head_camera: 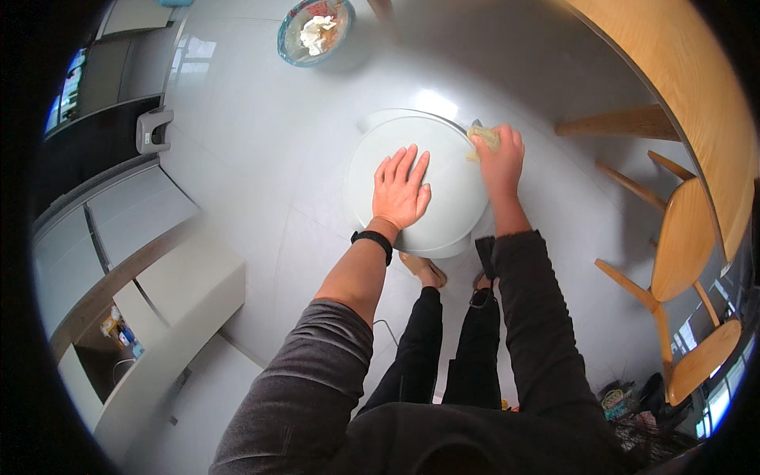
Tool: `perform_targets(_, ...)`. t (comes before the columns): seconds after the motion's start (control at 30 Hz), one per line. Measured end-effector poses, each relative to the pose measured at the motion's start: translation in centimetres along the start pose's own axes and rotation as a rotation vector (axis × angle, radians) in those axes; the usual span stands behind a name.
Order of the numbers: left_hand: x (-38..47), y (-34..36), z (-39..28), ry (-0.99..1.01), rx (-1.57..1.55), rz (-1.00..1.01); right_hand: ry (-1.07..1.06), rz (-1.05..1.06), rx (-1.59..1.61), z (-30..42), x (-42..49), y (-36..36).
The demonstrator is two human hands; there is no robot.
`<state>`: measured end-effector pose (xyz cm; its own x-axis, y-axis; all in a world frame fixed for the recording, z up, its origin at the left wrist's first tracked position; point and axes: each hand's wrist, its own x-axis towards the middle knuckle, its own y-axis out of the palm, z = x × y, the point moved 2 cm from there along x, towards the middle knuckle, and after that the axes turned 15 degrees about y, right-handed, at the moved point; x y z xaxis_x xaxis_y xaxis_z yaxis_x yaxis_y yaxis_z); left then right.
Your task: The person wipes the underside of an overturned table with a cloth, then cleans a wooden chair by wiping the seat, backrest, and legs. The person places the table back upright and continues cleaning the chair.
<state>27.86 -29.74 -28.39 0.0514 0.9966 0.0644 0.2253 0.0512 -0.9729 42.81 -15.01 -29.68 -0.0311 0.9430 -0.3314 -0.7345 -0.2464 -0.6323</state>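
Before me stands a low, round white piece with a smooth top [439, 178], perhaps a stool; its base is mostly hidden below. My left hand [401, 187] lies palm down on this top, fingers spread, holding nothing. At the right edge, my right hand [502, 160] grips a crumpled yellowish cloth [485, 140] against the rim. A small dark grey part shows just beyond the cloth, too little of it visible to name.
A waste bin [314, 35] with a liner and crumpled paper stands on the tiled floor beyond. To the right are a wooden table [683, 53] and a wooden chair [683, 243]. A white cabinet [190, 273] and a small grey step stool [153, 130] are on the left.
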Motion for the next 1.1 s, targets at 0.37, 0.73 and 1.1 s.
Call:
perform_targets(0.37, 0.1, -0.3, 0.3, -0.005, -0.036, 0.007, -0.037, 0.103, -0.159, 2.4, 0.3, 1.2)
perform_targets(0.73, 0.2, -0.4, 0.5, -0.014, -0.079, 0.008, 0.152, 0.196, 0.04, 0.1, -1.0, -0.6)
perform_targets(1.1, 0.2, -0.3, 0.8, -0.018, -0.138, -0.025, 0.4, 0.381, 0.31, -3.3, -1.5, -0.7)
